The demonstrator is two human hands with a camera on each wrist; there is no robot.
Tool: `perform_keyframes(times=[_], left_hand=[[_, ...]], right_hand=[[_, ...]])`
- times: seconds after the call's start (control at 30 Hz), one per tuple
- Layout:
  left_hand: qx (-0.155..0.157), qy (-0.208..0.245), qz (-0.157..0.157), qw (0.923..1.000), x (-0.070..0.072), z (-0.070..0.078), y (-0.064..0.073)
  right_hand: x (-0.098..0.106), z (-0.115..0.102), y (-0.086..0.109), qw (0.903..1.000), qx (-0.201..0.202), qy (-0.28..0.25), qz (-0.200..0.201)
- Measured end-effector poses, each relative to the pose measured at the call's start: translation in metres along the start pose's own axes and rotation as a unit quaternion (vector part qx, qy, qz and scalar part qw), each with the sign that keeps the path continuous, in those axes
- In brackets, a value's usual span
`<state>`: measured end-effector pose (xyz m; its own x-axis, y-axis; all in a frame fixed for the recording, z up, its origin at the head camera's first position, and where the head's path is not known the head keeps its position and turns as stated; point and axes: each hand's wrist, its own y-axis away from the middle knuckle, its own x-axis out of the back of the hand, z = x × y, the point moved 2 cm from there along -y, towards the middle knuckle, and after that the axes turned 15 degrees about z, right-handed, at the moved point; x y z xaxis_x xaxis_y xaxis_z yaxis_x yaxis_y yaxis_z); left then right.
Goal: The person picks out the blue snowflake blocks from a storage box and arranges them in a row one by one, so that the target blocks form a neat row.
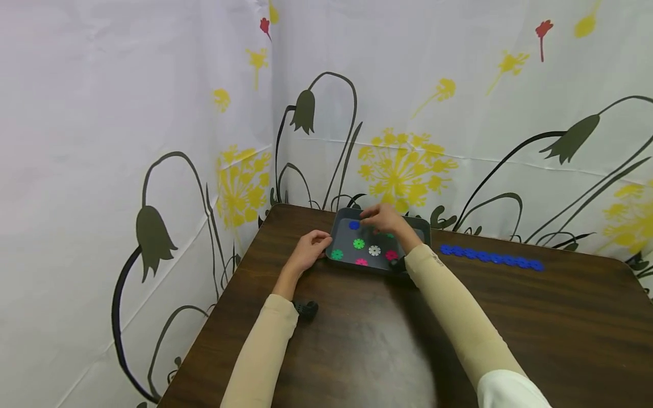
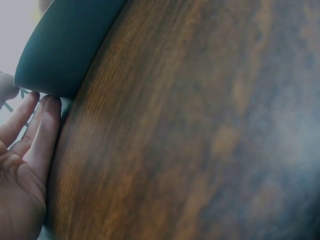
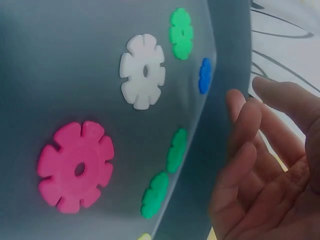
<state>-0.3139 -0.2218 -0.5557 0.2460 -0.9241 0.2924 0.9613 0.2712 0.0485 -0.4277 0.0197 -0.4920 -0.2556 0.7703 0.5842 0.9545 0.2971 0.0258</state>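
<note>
A dark grey tray (image 1: 343, 236) lies on the table, with flower-shaped discs spread over its floor. My left hand (image 1: 309, 250) is at the tray's left front corner; in the left wrist view its nearly straight fingers (image 2: 47, 125) touch the tray's outer side (image 2: 70, 50). Over the tray's far part hovers my right hand (image 1: 386, 220), fingers loosely bent, thumb apart, nothing visible between them. Near it are a blue disc (image 1: 354, 225), a light green disc (image 1: 359, 243), a white disc (image 3: 131, 70), a pink disc (image 3: 60, 172) and two darker green discs (image 3: 155, 195).
To the right of the tray, a row of linked blue discs (image 1: 483, 256) lies on the brown table (image 1: 367, 340). Behind and to the left hangs a white curtain (image 1: 326, 45) with printed flowers. Black devices (image 1: 306, 310) are worn on both wrists.
</note>
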Motion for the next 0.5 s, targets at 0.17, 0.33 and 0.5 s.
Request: perform_keyframes(times=[0.17,0.33,0.5], left_hand=[[0.004,0.003,-0.003,1.0000,0.000,-0.001,-0.002],[0.006,0.010,-0.002,0.9999,0.000,0.000,-0.002],[0.007,0.017,0.000,0.9998,-0.001,0.002,0.000]], right_hand=[[-0.010,-0.001,-0.006,0.9995,0.005,0.030,0.005],[-0.021,0.000,-0.015,0.9980,0.009,0.062,0.009],[-0.024,-0.002,-0.019,0.9945,0.007,0.105,0.005]])
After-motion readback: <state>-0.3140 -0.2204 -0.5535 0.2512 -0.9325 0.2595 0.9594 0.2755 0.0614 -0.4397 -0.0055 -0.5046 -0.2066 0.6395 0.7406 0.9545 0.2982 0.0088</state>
